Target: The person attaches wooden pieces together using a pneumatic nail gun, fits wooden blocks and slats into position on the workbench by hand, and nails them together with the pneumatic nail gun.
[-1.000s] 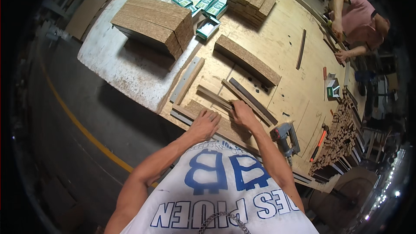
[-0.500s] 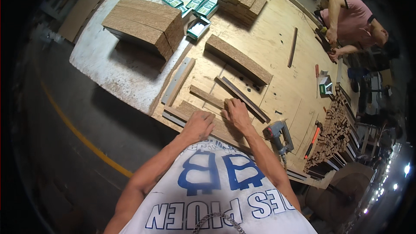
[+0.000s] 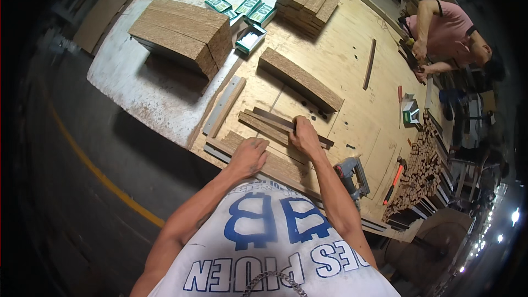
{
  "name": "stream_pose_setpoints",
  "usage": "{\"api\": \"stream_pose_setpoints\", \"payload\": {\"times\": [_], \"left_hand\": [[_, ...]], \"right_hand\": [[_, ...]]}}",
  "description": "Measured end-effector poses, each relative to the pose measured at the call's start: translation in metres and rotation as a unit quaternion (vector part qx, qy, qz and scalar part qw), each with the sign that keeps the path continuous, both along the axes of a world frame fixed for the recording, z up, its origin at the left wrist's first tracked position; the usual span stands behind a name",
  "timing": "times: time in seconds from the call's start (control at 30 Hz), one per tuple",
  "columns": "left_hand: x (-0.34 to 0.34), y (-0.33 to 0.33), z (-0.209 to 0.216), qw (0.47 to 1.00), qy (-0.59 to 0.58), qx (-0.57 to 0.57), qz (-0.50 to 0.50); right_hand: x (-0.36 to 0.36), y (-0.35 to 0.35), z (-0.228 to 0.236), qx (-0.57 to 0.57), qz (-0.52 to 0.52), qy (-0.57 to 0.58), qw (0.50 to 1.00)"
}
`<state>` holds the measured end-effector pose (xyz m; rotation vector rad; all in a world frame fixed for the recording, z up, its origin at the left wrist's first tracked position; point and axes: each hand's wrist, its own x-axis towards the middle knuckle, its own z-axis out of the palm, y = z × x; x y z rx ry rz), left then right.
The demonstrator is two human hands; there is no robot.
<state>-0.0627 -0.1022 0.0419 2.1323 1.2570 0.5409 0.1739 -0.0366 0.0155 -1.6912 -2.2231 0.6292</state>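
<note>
My right hand (image 3: 305, 136) is closed over a narrow dark-faced strip (image 3: 270, 116), pinching it near its middle. That strip lies close beside a particleboard strip (image 3: 258, 125), at a slight angle to it. Nearer my body, my left hand (image 3: 250, 157) rests with curled fingers on a flat particleboard piece (image 3: 289, 169) along the table's near edge. Its fingertips are partly hidden, pressed against the board. A wooden corner stop with grey metal strips (image 3: 224, 105) borders these pieces on the left. Beyond them a long particleboard block (image 3: 300, 80) stands on edge.
A nail gun (image 3: 353, 176) lies right of my right forearm, with a hammer (image 3: 395, 180) and piled wood offcuts (image 3: 421, 165) farther right. Stacked boards (image 3: 179, 27) and green-white boxes (image 3: 251, 37) stand at the back. A co-worker (image 3: 440, 33) bends over the far right edge.
My right hand has taken hold of the dark strip and drawn it left and nearer, against the particleboard strip. My left hand has barely moved.
</note>
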Motion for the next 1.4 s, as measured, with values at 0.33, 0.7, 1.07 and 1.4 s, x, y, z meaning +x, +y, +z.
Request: {"api": "stream_pose_setpoints", "payload": {"times": [0.33,0.7,1.07,1.4], "left_hand": [[0.009,0.009,-0.018,0.999,0.042,0.015,0.001],[0.009,0.020,-0.012,0.999,0.051,0.009,-0.015],[0.023,0.052,-0.016,0.989,0.103,0.070,-0.080],[0.024,0.074,-0.025,0.972,0.120,0.075,-0.186]], "right_hand": [[0.003,0.007,-0.004,-0.094,-0.048,0.117,0.988],[-0.015,-0.022,0.007,-0.040,0.073,-0.012,0.996],[-0.005,-0.065,0.016,-0.025,-0.079,0.022,0.996],[0.065,-0.160,0.049,0.017,-0.464,0.209,0.860]]}}
